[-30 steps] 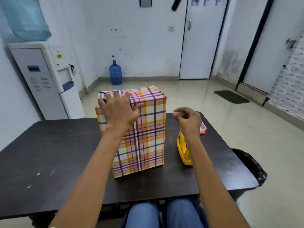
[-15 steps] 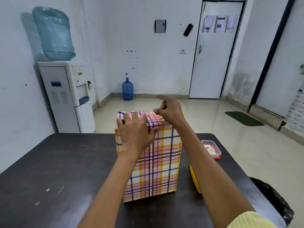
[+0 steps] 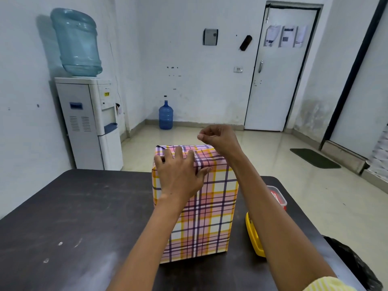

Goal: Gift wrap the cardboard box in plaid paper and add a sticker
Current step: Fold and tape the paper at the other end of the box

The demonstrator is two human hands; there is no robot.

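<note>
- The plaid-wrapped box [image 3: 210, 206] is being borne upright on the dark table [image 3: 73, 217], near its middle, with a broad face turned toward the camera.
- The left hand [image 3: 178, 177] is being pressed flat over the near top edge of the box. Its fingers are straight and spread across the top fold, the thumb is being laid on the front face, and nothing is being gripped.
- The right hand [image 3: 218, 139] is being held above the far right corner of the top, clear of the paper. Its fingers are curled, with thumb and forefinger tips set together. It cannot be told whether a small piece of tape or a sticker is being pinched.
- The box is being judged stiff and fairly light, since one flat hand is steadying it.
- The plaid paper [image 3: 218, 227] is being judged thin and smooth. It is likely to slip under dry fingers and to crease or tear at the corners.
- A paper point [image 3: 157, 146] is being seen raised at the far left corner of the top, so the top folds are being judged not fully secured. Lifting by them is being advised against.
- Hold is best being taken with flat palms on two opposite side faces, low down, because the tall shape is being judged prone to tipping.
- A yellow object [image 3: 253, 238] and a red-lidded container [image 3: 277, 196] are being seen just beside the box on its right.
</note>
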